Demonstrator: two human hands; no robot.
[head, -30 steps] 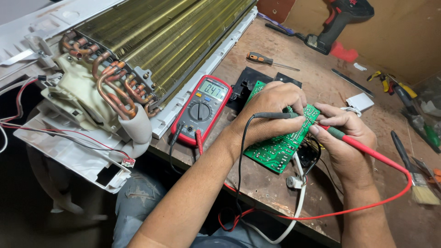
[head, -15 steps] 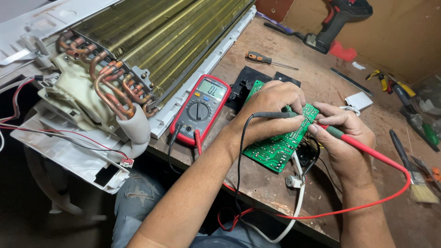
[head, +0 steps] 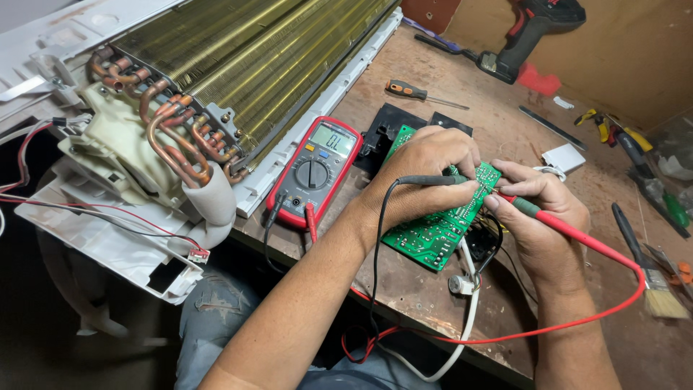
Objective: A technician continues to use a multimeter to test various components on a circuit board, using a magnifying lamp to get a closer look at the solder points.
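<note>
Circuit board, green, lies on workbench mid-frame, just right of red multimeter; AC coil unit far left. Left hand pinches black probe, tip down on board. Right hand pinches red probe, tip meeting board's top edge. Step, by my read: probing two pts w/ meter on. Next calls for steady tips, glance left at display.

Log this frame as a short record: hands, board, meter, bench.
left hand: holds black probe on circuit board
right hand: holds red probe on circuit board
circuit board: green, tilted on bench
multimeter: red, display lit, both leads plugged in
beside: air conditioner coil, screwdriver, paintbrush
</note>
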